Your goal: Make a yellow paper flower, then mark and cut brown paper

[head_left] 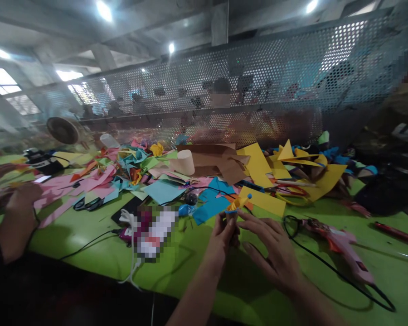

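Low over the green table, my left hand is closed around a small paper craft piece. The piece has yellow-orange folds, a blue edge and a small blue tip pointing up to the right. Its lower part is hidden in my fingers. Close on the right is my right hand, palm down with its fingers stretched and apart. Its index fingertip is beside the piece; whether it touches I cannot tell. Behind my hands lie blue paper and a yellow paper sheet.
A pink glue gun with a black cord lies at the right. A power strip with white cables is at the left, near scissors. Paper scraps and a cream roll cover the back. Another person's arm reaches in from the left.
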Tool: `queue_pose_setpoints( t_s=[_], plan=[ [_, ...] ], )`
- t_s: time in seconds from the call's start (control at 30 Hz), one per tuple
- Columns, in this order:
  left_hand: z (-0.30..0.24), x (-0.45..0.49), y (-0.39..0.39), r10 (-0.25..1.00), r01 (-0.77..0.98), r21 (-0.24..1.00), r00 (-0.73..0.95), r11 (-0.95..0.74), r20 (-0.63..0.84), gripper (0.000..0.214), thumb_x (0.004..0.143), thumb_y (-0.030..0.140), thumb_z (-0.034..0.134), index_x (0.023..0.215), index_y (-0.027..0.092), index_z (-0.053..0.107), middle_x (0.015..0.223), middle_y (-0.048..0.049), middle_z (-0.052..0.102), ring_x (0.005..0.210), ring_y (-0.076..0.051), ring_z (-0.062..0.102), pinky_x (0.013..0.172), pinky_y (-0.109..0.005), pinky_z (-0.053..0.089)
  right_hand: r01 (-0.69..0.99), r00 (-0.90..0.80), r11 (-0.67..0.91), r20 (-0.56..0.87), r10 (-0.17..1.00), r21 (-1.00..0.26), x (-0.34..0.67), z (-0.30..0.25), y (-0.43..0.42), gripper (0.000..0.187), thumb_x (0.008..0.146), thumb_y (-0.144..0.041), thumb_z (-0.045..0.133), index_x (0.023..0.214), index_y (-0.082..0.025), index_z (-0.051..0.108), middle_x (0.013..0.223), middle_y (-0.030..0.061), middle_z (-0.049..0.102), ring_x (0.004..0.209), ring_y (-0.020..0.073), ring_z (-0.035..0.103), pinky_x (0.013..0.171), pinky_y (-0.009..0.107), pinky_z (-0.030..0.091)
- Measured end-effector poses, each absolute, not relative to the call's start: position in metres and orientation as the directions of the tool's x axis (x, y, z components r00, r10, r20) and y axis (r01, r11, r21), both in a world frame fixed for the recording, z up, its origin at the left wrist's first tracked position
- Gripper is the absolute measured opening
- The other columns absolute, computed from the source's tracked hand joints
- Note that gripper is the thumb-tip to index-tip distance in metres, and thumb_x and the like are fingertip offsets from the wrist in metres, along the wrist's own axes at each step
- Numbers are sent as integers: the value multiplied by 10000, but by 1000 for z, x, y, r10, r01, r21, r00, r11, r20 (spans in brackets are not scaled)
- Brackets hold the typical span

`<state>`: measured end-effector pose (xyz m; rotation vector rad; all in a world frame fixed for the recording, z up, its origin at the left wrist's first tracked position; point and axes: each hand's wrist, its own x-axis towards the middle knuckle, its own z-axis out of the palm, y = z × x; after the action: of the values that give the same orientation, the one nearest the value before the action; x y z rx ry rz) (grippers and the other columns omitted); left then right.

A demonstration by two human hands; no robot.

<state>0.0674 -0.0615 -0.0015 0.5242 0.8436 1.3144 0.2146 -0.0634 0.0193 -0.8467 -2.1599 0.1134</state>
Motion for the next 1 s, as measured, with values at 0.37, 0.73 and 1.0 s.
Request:
queue_pose_setpoints(
  t_s=[0.37,0.73,1.0],
  plan=[
    [-4,66,-62,960,-710,665,53,230,-276,480,651,384,873,1053,233,659,1039,-26,667,870,-116,615,723,-186,461,557,-496,782,643,583,-279,210,21,-66,380,917,-206,568,1289,-236,498,1420,107,573,1088,250,605,866,417,442],
    [0,64,-61,916,-615,696,120,370,-382,599,688,528,810,1166,214,631,709,30,525,539,-60,432,497,-180,307,405,-60,641,680,731,-652,220,25,-66,151,927,-230,550,1076,-253,548,1406,102,567,1202,275,541,939,432,422],
    [19,68,-69,948,-580,752,152,314,-279,379,818,509,698,1027,194,673,630,31,448,483,-67,239,472,-239,180,346,-132,613,610,781,-710,219,24,-67,135,942,-265,539,1076,-259,522,1445,121,522,1237,287,526,972,463,425]
  ],
)
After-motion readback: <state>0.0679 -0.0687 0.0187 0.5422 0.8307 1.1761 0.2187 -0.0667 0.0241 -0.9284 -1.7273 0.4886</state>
